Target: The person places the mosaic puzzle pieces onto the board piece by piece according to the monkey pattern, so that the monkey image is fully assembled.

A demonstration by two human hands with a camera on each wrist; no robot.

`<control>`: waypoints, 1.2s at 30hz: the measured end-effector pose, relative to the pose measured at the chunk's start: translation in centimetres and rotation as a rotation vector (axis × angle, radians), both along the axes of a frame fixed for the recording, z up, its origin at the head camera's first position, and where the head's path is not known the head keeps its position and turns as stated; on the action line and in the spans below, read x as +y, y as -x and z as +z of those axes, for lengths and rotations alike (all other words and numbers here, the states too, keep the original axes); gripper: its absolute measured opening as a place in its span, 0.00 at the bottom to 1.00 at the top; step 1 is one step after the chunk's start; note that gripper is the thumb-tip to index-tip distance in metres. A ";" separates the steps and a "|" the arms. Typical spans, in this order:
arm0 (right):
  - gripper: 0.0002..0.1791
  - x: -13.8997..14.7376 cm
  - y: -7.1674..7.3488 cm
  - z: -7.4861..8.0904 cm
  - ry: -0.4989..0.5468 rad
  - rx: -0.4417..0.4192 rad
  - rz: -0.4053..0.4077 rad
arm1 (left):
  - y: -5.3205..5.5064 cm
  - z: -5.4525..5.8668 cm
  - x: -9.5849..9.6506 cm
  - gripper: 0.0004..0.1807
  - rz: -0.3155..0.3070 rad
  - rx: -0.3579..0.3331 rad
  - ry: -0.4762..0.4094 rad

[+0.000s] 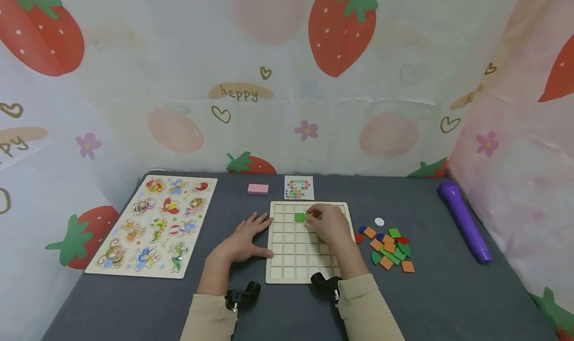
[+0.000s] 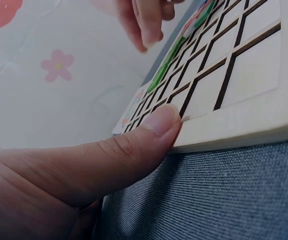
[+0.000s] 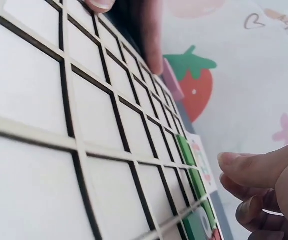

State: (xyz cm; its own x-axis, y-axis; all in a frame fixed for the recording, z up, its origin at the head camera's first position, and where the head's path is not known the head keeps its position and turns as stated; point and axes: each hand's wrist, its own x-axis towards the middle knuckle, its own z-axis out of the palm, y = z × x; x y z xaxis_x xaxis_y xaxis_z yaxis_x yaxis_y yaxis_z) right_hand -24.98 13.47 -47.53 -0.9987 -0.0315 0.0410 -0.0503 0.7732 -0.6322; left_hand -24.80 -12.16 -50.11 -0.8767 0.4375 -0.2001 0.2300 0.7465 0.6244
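Note:
A pale wooden grid board point(image 1: 281, 277) lies in front of me, with its square cells in raised frames. My left hand point(image 1: 245, 239) rests at its left edge, and the thumb point(image 2: 159, 125) touches the rim. Over the upper right cells hovers my right hand point(image 1: 331, 226), its fingers loosely bent and no piece visible between them. A green square point(image 1: 299, 217) sits in an upper cell beside the right fingertips. In the right wrist view, more green pieces point(image 3: 198, 182) fill cells along the far side, near a white and red bit. The right hand hides part of the board in the head view.
Loose orange, green, red and blue pieces point(image 1: 389, 246) lie right of the board, near a white disc point(image 1: 379, 222). Behind it are a patterned card point(image 1: 299, 187) and a pink block point(image 1: 257, 189). An insect puzzle point(image 1: 157, 226) lies left, a purple tube point(image 1: 464, 221) far right.

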 end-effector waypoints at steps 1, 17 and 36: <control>0.11 0.3 -0.3 0.2 0.011 -0.002 -0.004 | 0.0 0.0 0.0 0.53 0.001 0.001 -0.002; 0.14 7.8 -3.7 0.8 0.117 -0.002 -0.135 | 0.1 0.0 0.0 0.54 0.011 -0.001 -0.003; 0.19 11.0 -4.3 -1.1 0.113 -0.191 -0.089 | 0.1 0.0 -0.1 0.54 -0.011 0.005 -0.011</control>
State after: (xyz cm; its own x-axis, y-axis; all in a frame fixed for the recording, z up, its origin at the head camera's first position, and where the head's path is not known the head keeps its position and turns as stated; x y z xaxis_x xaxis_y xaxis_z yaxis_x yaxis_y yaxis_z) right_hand -20.64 24.49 -48.60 -0.9872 0.0513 -0.1508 0.1440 0.6927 -0.7068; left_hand -24.90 -12.28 -50.13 -0.8731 0.4489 -0.1904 0.2412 0.7371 0.6313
